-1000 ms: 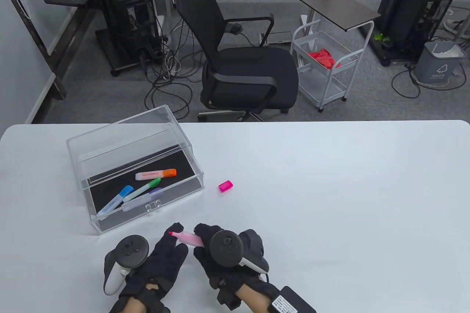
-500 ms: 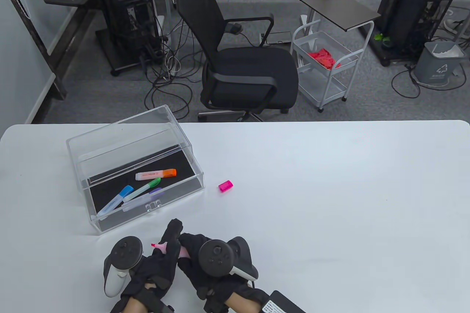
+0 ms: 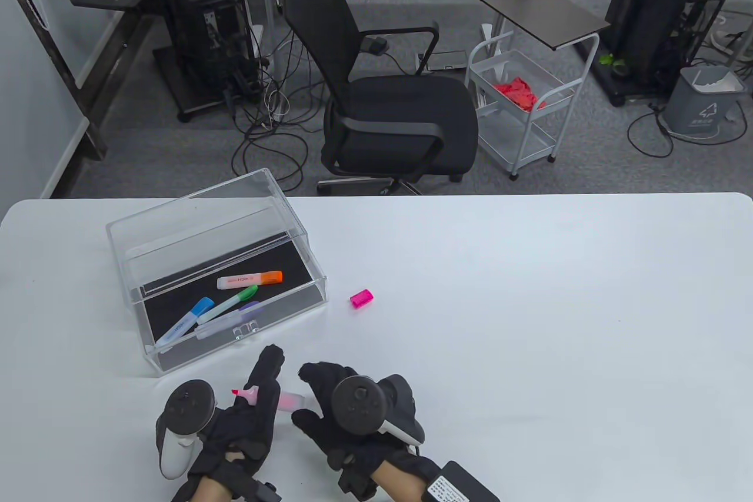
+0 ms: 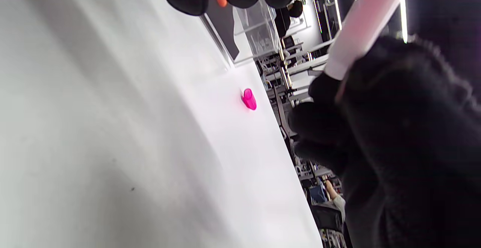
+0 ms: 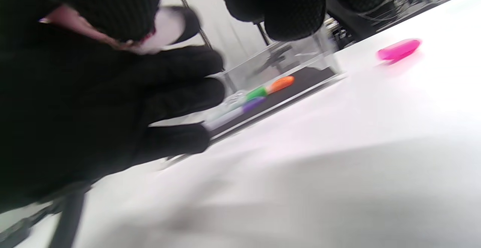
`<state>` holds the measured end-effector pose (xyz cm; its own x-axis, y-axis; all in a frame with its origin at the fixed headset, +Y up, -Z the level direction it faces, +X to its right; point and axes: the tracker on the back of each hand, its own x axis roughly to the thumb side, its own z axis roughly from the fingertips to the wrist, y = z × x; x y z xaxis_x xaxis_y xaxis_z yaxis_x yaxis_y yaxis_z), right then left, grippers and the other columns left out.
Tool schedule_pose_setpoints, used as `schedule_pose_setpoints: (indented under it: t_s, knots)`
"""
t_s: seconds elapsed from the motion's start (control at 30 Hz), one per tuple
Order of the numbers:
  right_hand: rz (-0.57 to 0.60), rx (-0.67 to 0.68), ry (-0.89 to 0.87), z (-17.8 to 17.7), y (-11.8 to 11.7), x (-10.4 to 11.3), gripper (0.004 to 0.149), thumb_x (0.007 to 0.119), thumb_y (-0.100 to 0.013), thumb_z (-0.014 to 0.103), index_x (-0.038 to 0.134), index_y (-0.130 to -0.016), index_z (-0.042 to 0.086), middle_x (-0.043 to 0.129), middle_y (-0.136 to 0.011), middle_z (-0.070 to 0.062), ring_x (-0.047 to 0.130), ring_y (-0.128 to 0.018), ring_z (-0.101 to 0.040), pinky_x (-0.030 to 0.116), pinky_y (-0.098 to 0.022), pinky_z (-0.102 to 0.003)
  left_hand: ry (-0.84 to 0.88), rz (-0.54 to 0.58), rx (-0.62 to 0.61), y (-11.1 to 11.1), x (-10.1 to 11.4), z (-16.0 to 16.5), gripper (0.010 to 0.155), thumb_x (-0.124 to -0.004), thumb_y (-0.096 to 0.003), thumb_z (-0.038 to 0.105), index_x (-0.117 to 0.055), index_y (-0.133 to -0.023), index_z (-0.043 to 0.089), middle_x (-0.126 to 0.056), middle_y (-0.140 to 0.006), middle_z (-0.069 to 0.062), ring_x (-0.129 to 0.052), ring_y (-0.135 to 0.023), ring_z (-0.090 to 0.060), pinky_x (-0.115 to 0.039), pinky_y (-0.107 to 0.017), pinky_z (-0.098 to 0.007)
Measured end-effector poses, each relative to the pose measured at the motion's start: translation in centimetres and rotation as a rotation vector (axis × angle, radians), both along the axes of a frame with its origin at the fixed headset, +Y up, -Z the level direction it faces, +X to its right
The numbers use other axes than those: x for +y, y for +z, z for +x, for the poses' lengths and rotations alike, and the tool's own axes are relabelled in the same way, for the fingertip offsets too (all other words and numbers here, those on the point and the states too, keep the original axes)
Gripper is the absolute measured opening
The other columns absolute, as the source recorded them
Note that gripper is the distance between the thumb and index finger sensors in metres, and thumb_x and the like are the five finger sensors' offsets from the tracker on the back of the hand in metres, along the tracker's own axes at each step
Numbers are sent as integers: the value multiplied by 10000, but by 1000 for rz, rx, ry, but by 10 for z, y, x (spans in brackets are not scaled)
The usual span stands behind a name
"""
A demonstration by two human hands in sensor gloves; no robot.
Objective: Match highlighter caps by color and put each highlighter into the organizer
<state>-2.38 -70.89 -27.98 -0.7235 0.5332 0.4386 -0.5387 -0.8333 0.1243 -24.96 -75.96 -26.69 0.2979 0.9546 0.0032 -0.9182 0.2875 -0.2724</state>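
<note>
An uncapped pink highlighter (image 3: 288, 402) is gripped in my left hand (image 3: 259, 393) near the table's front edge, its tip pointing left. My right hand (image 3: 312, 397) is just right of the pen's rear end, with thumb and fingers spread and nothing in them. In the right wrist view the pen's pale end (image 5: 169, 26) pokes out of the left glove, apart from my right fingers. The pink cap (image 3: 361, 298) (image 4: 248, 99) (image 5: 398, 49) lies alone on the table, right of the clear organizer (image 3: 309, 272).
Inside the organizer lie capped orange (image 3: 250, 279), green (image 3: 229, 302), blue (image 3: 185, 322) and purple (image 3: 232, 319) highlighters on a black liner. A black office chair (image 3: 388, 113) and a white cart (image 3: 523, 107) stand beyond the table's far edge.
The pink highlighter passed from my right hand to my left. My left fingers closed round it and drew it left, and my right fingers let go and spread.
</note>
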Motion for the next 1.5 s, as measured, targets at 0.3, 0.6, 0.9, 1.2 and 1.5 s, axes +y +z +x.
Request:
schedule_pose_setpoints:
  t_s: [0.3,0.6,0.9,1.2,1.5]
  knots:
    - [62,-128,193,42,-41,15,725,854,-391,425,483,-984,237,526,-1063,-123,679,-923,-385,539,-673,-655,-182,-10,130,0,7,-8,784,-622,-463,652,-505,-1101,212,-613,-1106,-106,-823,-1010,-438,-747,-697,-603]
    - [9,-211,398,62,-89,14,751,862,-394,420,454,-1009,280,411,-1118,-75,553,-1007,-374,466,-703,-662,-492,36,210,-2,14,-15,625,-700,-452,591,-644,-975,254,-814,-873,-10,-1047,-618,-237,-954,-448,-402]
    - [-81,-228,526,59,-133,-2,755,864,-394,420,445,-1014,320,354,-1136,-26,491,-1038,-360,422,-717,-665,-787,87,226,-4,20,-12,543,-714,-447,608,-703,-895,301,-874,-712,72,-1017,-369,-138,-911,-273,-315]
    - [-176,-224,579,42,-178,-25,754,864,-396,411,433,-1011,344,349,-1138,2,472,-1046,-353,399,-721,-669,-924,102,213,-3,24,-2,529,-716,-451,607,-707,-892,314,-874,-704,82,-1008,-367,-132,-905,-275,-310]
    - [-270,-214,602,27,-206,-53,739,853,-406,402,425,-1007,366,349,-1137,12,455,-1046,-356,392,-722,-667,-990,81,212,-3,23,-5,525,-715,-452,606,-705,-891,320,-871,-708,86,-1006,-377,-132,-905,-282,-310]
